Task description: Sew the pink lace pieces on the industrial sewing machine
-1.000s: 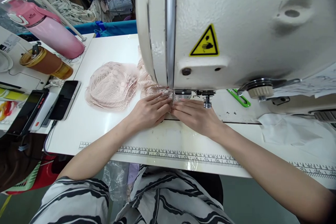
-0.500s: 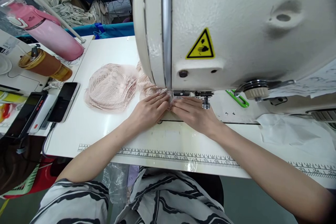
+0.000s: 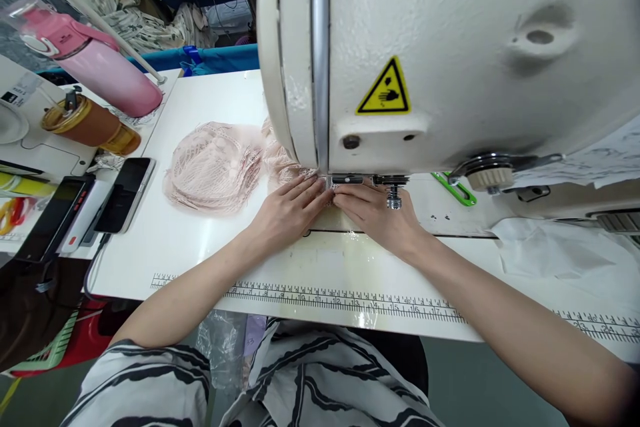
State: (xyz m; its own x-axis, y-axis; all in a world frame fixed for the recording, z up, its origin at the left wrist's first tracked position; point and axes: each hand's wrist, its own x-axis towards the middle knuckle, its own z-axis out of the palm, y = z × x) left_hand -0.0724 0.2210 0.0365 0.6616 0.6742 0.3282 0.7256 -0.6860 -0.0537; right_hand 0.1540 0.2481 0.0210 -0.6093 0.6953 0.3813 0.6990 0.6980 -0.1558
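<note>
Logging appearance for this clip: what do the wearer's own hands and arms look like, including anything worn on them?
Both the left hand and right hand are bare, with no gloves or watch visible. The forearms are uncovered. The left sleeve is loose, white with wavy black stripes; no right sleeve can be made out.

I note a passable lane of desk [image 3: 325, 263] at lower centre, flanked by both forearms [image 3: 207, 280]. Sewing machine head [image 3: 440, 33] blocks upper centre to upper right; pink lace [image 3: 213, 167] and phone [image 3: 125, 195] obstruct the left, white cloth [image 3: 550, 250] far right.
</note>
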